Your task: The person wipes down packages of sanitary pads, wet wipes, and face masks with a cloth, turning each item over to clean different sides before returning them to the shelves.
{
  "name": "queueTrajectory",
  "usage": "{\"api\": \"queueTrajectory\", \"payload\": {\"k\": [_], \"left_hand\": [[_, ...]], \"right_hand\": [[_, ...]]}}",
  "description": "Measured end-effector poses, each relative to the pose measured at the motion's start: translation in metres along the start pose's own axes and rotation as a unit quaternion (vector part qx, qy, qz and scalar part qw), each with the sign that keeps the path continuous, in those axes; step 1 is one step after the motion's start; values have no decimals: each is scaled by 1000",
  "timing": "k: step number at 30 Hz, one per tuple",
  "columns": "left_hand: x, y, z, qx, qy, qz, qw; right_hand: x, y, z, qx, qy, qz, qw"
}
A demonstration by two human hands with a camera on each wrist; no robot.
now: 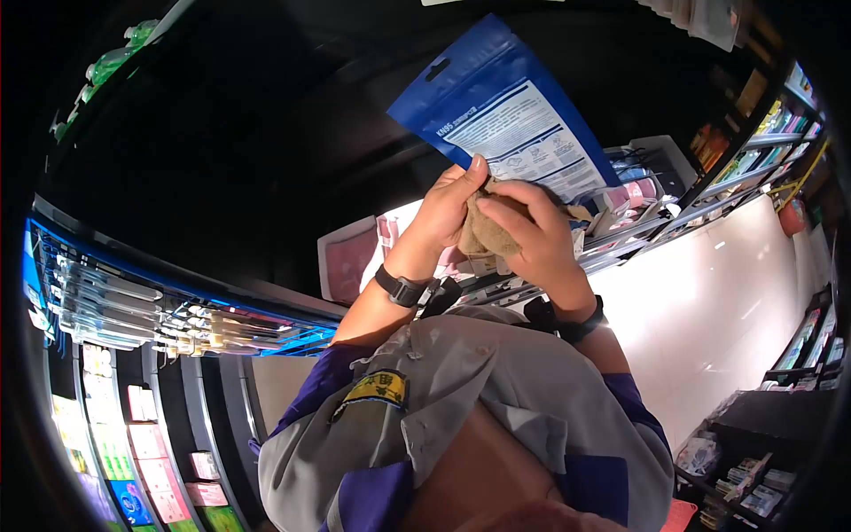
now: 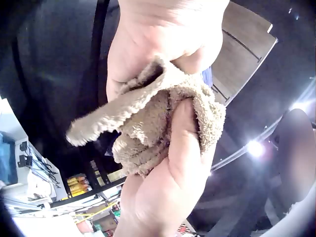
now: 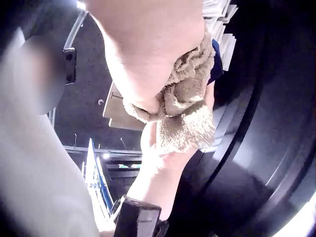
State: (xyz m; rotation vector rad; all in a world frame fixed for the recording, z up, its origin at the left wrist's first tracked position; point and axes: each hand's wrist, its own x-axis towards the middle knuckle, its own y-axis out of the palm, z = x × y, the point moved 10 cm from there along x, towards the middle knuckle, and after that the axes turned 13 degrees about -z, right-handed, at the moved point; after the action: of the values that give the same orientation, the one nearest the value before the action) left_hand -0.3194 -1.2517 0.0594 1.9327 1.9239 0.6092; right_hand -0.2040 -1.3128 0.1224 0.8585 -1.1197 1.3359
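Both hands meet at a tan, fuzzy cloth [image 1: 490,232], bunched and folded between them. My left hand [image 1: 448,206] grips its left side, thumb raised along the edge. From the right, my right hand [image 1: 541,232] holds the cloth with curled fingers; in the left wrist view its thumb [image 2: 183,123] is pushed into the folds. A loose flap of the cloth [image 2: 94,126] hangs out to one side there. Just beyond the hands, a blue KN95 pouch [image 1: 479,89] stands tilted, printed side towards me, and the left thumb overlaps its lower edge. The right wrist view shows the cloth [image 3: 185,131] covering the left fingers.
Open boxes with pink packets [image 1: 350,262] and wrapped goods [image 1: 634,195] line the shelf below the hands. Green bottles [image 1: 111,64] are at the far upper left. Hanging tools [image 1: 106,306] crowd a rack at the left. Stocked shelves [image 1: 771,146] stand at the right.
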Motion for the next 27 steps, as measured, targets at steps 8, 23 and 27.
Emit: {"api": "queueTrajectory", "payload": {"k": [8,23,27], "left_hand": [[-4,-28,-22,153,67,-77,983],[-35,-24,-77,491,332,4,805],[-39,-33,-75,448,362,33,817]], "right_hand": [[12,-29,-44,-181,13,-151,972],[60,29,-70,-29,133,-159,978],[58,69,-17,11,52,-89,995]]}}
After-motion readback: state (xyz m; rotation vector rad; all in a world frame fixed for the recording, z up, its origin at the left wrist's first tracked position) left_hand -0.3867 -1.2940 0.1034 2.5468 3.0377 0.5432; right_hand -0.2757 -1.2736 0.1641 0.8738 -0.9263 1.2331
